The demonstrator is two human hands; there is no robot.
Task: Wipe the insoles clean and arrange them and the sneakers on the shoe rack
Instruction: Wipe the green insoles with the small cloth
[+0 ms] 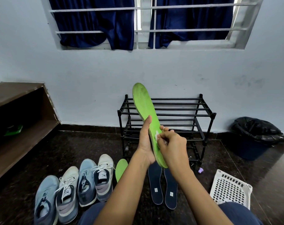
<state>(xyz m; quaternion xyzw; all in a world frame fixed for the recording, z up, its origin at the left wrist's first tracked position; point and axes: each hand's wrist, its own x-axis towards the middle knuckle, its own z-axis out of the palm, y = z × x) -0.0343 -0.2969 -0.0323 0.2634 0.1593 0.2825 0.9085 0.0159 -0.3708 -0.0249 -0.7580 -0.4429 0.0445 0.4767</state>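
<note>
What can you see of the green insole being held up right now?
The green insole is a thin, bright green, foam-looking piece with a finely dotted face and a paler edge layer. It is held off the floor, almost upright, with the toe end up and leaning left and the heel end down. In this view it overlaps the black shoe rack behind it. The left hand grips its lower half, thumb on the face. The right hand pinches a white wipe against it.

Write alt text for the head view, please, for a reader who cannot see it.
A person's left hand holds a green insole upright while the right hand pinches a white wipe against it. On the floor lie four sneakers, a second green insole and two navy insoles, before a black shoe rack.
</note>
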